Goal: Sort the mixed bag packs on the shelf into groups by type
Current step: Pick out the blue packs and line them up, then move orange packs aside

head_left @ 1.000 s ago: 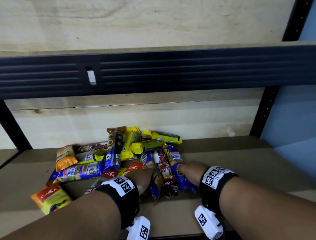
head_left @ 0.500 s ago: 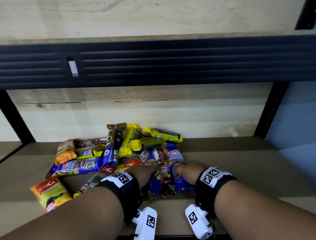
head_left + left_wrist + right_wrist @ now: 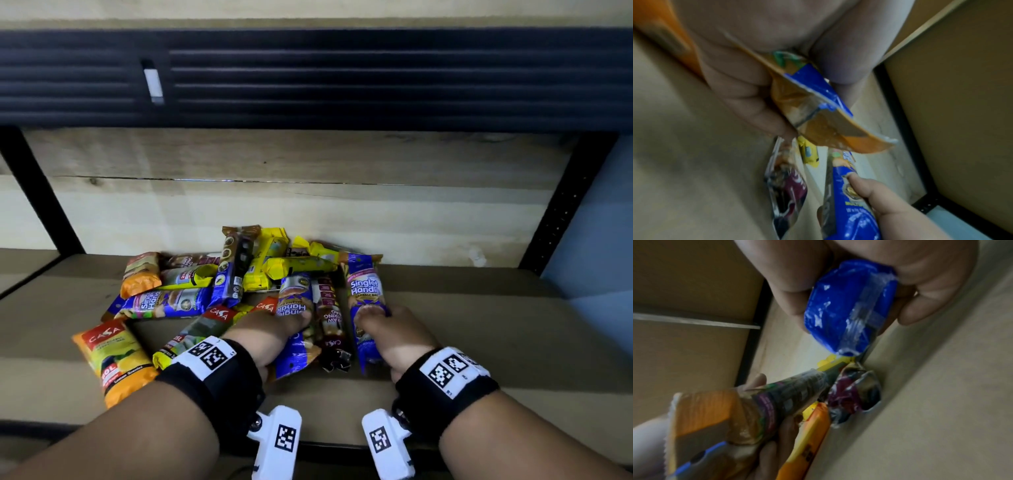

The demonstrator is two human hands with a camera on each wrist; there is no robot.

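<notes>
Now each hand grips a blue pack: left hand (image 3: 270, 337) curls round one (image 3: 294, 318), right hand (image 3: 394, 335) round another (image 3: 364, 308) (maroon pack (image 3: 330, 318) between them).

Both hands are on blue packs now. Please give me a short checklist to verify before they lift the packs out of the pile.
1. Right hand grips its blue pack: ok.
2. Left hand grips the other blue pack: ok.
3. Both packs same type: ok, both read Single Handle.
4. Maroon pack between them is free of both hands: ok.
5. Nothing lies on the held packs: cannot tell, a yellow pack meets their far ends.
6. Bare shelf on the right for a group: ok.
</notes>
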